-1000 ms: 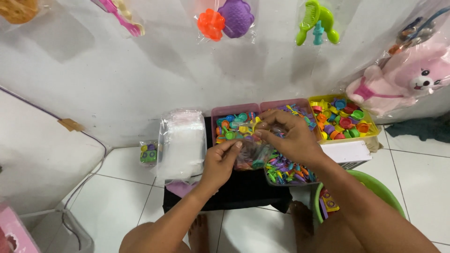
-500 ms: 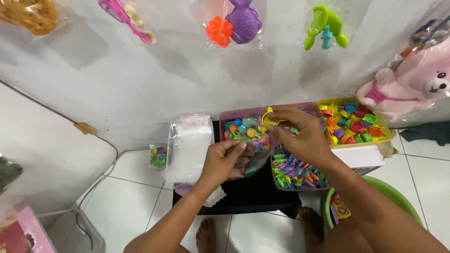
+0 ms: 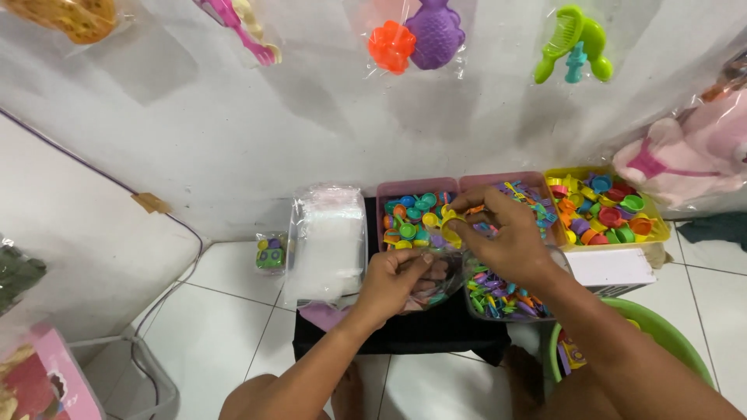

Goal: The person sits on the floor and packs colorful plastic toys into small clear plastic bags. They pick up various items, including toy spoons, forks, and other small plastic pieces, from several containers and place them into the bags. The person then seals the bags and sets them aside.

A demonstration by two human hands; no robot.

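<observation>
Yellow plastic ring piece (image 3: 451,225) sits pinched in the right hand (image 3: 506,241), just above and right of the small clear plastic bag (image 3: 432,280) that the left hand (image 3: 397,281) clenches open over the pink trays (image 3: 498,183).

A single head-worn camera looks steeply down and forward from close above the person's own forearms, facing a white wall (image 3: 233,140) hung with bagged plastic toys, with pink plastic trays of small coloured pieces (image 3: 412,218) mid-frame and white tiled floor (image 3: 233,311) below.
</observation>
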